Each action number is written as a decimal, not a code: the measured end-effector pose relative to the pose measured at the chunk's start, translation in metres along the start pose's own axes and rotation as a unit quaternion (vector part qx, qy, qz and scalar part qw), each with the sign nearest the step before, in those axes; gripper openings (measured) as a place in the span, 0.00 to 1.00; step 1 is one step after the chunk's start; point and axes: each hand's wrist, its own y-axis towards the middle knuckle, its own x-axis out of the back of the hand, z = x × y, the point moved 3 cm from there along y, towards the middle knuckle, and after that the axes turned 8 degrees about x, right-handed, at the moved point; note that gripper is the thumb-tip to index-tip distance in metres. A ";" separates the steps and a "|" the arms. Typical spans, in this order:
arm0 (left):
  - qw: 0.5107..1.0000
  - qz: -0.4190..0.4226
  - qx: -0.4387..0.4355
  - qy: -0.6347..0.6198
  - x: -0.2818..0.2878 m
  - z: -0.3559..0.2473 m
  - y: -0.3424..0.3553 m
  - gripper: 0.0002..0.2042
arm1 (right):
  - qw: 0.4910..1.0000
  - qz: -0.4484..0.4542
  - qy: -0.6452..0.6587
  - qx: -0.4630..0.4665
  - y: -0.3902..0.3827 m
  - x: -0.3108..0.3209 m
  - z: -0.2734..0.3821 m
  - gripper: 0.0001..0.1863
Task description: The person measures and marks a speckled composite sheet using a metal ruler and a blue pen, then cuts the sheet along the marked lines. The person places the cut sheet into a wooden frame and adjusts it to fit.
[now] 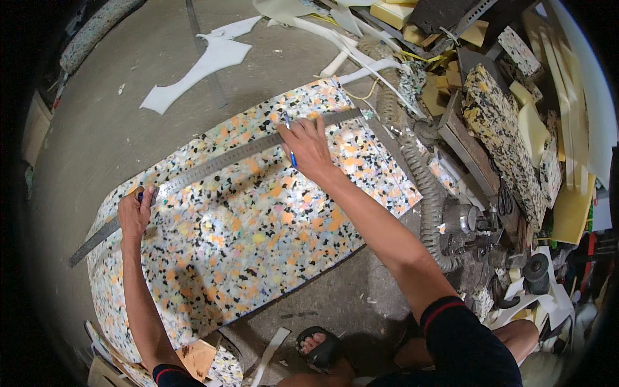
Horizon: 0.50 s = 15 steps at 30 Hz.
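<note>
A large speckled multicoloured foam sheet (238,238) lies on the floor with a long metal ruler (203,166) across it diagonally, overhanging the sheet's left edge. My left hand (135,209) rests on the ruler's left part, fingers curled around a small dark blue object too hidden to name. My right hand (308,147) is on the ruler's right part, fingers bent over a blue pen (293,159) that sticks out below them.
White foam offcuts (206,58) lie beyond the sheet. At right are a ribbed hose (425,213), metal tool parts (461,219) and piled foam scraps (500,138). A speckled roll (97,35) is top left. My sandalled foot (316,345) is below the sheet.
</note>
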 end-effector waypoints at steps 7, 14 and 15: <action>0.997 0.051 0.043 -0.032 -0.090 0.009 0.053 0.32 | 0.993 0.047 -0.065 -0.087 0.023 -0.068 -0.042 0.23; 0.993 0.073 0.092 -0.023 -0.136 0.022 0.058 0.30 | 0.989 0.036 -0.014 -0.144 0.012 -0.092 -0.063 0.26; 0.993 0.073 0.088 -0.023 -0.139 0.019 0.059 0.30 | 0.989 0.041 -0.013 -0.143 0.011 -0.093 -0.066 0.26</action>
